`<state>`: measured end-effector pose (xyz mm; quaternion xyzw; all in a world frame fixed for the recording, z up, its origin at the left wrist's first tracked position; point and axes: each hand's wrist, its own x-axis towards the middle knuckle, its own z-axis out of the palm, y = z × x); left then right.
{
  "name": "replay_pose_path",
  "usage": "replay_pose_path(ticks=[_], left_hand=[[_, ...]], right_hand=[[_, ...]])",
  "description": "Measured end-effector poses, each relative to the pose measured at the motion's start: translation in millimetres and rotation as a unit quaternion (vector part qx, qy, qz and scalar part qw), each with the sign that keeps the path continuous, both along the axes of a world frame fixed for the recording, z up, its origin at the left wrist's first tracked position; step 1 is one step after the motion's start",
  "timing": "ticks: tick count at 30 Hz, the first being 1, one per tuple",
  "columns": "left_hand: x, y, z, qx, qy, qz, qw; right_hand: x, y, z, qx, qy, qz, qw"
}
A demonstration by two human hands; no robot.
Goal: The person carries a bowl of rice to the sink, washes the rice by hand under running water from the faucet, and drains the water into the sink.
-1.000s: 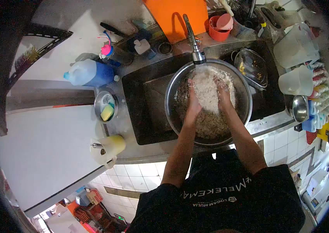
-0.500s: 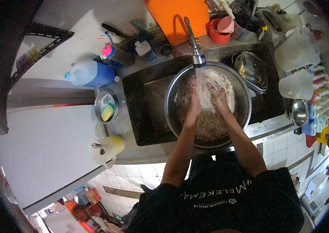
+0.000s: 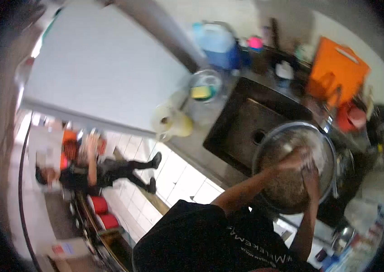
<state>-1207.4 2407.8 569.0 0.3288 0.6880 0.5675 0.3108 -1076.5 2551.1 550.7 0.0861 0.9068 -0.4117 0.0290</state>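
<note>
As forearms [image 3: 248, 189] slant into bowl [image 3: 270, 148], left hand [image 3: 295, 157] beside right hand [image 3: 310, 173], fingers blurred, grip unclear

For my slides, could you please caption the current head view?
Left hand and right hand inside a metal bowl at a kitchen sink.

basin [image 3: 269, 148]: silver | shirt [image 3: 187, 240]: black, white lettering [image 3: 260, 245] | board [image 3: 337, 72]: orange | sponge [image 3: 201, 92]: yellow, green

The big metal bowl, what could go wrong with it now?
The left hand and right hand are inside the bowl, so some pale stuff might splash out. Spilled bits could fall into the sink and down its drain hole. Pressing hard might tip the bowl; what supports it is hidden.
</note>
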Motion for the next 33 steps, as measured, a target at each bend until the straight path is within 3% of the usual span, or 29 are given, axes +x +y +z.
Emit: replay_pose_path(ticks=[1,2,3,4,5,8,11,13,15,17,19,21,22,23,26,27,30,33], left_hand=[[-1,-2,7,0.003,0.006,0.007,1.000],[6,-3,-19,0.098,-0.045,0.061,0.992],[8,-11,-42,0.197,-0.092,0.110,0.970],[5,-10,-55,0.180,-0.109,0.140,0.967],[4,-8,-61,0.135,-0.119,0.162,0.970],[-5,4,-79,0.080,-0.152,0.199,0.965],[-11,1,-80,0.065,-0.189,0.194,0.960],[-11,-12,-76,0.064,-0.216,0.161,0.961],[-4,-29,-66,0.063,-0.216,0.093,0.970],[4,-49,-55,0.038,-0.168,0.012,0.985],[12,-63,-34,-0.093,-0.032,-0.083,0.992],[19,-56,-6,-0.306,0.162,-0.214,0.913],[19,-49,-3,-0.362,0.196,-0.225,0.883],[20,-44,-15,-0.372,0.207,-0.174,0.888],[14,-21,-68,-0.221,0.074,0.130,0.964],[11,-18,-78,-0.153,0.021,0.184,0.971],[-1,-34,-85,-0.067,-0.059,0.137,0.987],[-17,-53,-80,-0.044,-0.071,0.071,0.994]], right_hand=[[-6,-5,47,-0.210,-0.049,-0.033,0.976],[-8,-13,83,-0.406,-0.110,-0.060,0.905],[7,7,45,-0.110,-0.142,-0.016,0.984],[10,30,7,0.199,-0.136,0.025,0.970],[9,39,-9,0.248,-0.115,0.007,0.962],[-14,42,-32,0.047,-0.037,-0.057,0.997],[-31,35,-27,-0.200,-0.046,-0.067,0.976],[-31,28,-7,-0.228,-0.073,-0.042,0.970],[-17,24,8,-0.163,-0.091,0.010,0.982],[11,25,12,0.020,-0.102,0.089,0.991],[32,18,11,0.193,-0.105,0.110,0.969],[35,13,4,0.264,-0.117,0.085,0.954],[27,9,-5,0.284,-0.120,0.061,0.949],[14,9,-16,0.284,-0.123,0.032,0.950],[-20,13,-39,0.202,-0.145,-0.032,0.968],[-28,21,-42,0.140,-0.153,-0.034,0.978],[-23,46,-30,-0.079,-0.137,0.011,0.987],[-6,65,-15,-0.290,-0.096,0.059,0.950]])
